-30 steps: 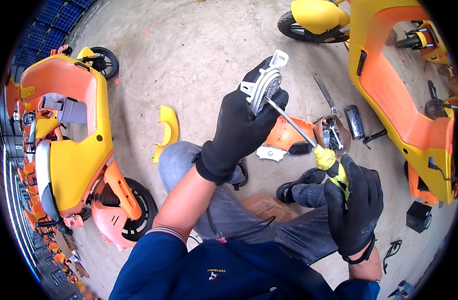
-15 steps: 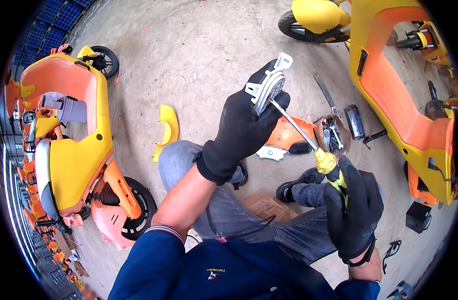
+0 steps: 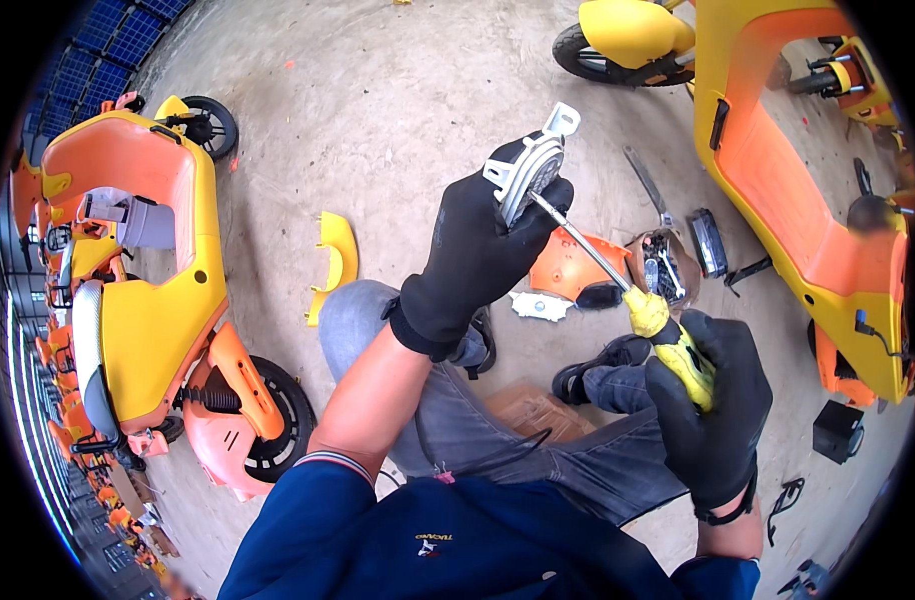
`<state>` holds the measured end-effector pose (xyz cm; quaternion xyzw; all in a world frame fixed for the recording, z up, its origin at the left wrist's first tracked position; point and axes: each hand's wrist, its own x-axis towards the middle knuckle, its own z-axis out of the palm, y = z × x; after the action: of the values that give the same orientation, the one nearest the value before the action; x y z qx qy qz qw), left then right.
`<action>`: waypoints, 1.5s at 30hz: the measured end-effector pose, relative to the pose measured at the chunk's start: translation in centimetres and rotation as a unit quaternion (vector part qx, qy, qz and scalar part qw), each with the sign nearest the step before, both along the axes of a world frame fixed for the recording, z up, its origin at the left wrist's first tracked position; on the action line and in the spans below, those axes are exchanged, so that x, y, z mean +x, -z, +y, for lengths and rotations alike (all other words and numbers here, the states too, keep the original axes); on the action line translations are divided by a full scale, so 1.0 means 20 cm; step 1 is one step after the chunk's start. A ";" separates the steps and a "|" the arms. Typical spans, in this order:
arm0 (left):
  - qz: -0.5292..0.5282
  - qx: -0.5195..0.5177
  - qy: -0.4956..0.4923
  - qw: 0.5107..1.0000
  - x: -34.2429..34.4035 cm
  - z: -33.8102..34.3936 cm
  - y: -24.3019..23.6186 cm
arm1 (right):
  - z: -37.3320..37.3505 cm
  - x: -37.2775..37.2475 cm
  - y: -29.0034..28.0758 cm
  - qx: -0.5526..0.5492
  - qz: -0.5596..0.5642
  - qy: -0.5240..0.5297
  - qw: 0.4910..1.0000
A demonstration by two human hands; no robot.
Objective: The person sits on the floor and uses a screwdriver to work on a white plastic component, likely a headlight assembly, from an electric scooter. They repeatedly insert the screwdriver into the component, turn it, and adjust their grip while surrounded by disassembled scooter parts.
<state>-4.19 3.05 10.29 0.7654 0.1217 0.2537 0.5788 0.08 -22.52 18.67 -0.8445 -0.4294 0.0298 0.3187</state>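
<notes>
My left hand [image 3: 473,235], in a black glove, is closed around a round, light grey part [image 3: 519,178] with bracket tabs and a dark perforated face. From the lower right, the metal shaft of a screwdriver [image 3: 650,312] reaches up to that face; its tip is at or against it, and I cannot tell whether it sits in a screw. The screwdriver's yellow handle looks wrapped or worn. My right hand [image 3: 718,410], also gloved in black, holds the handle between thumb and fingers, with much of the yellow grip showing.
Yellow-and-orange scooters stand at left [image 3: 148,330] and right [image 3: 778,190]. On the concrete floor lie an orange panel [image 3: 575,262], a white part [image 3: 541,306], a tool container [image 3: 668,265], a long flat metal tool [image 3: 648,187], a curved yellow piece [image 3: 338,262] and a black box [image 3: 838,432].
The grey part and my left hand have shifted slightly left. My right fingers have changed position on the screwdriver, and more of the yellow handle shows.
</notes>
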 end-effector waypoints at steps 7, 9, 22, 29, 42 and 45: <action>-0.007 0.054 -0.004 0.999 0.00 -0.01 0.00 | -0.01 -0.04 0.02 -0.044 -0.107 -0.001 0.993; -0.018 0.100 -0.014 0.995 -0.01 -0.02 -0.01 | -0.01 -0.03 0.03 -0.016 -0.057 -0.015 0.998; -0.026 0.023 -0.002 0.999 0.01 0.00 0.00 | 0.00 0.03 0.03 0.095 0.302 0.045 0.948; -0.026 0.006 -0.011 1.000 0.00 0.01 0.02 | 0.00 -0.03 0.02 -0.010 -0.062 0.020 0.998; -0.033 0.130 -0.001 0.991 -0.01 -0.01 -0.02 | -0.03 0.10 -0.10 0.024 0.612 0.183 0.769; -0.023 0.099 0.037 0.994 -0.02 0.01 -0.01 | 0.02 0.04 -0.07 0.039 0.458 0.147 0.876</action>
<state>-4.60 3.18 10.50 0.8169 0.0547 0.2604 0.5117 0.87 -22.17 20.06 -0.7764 -0.1075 0.3493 0.5134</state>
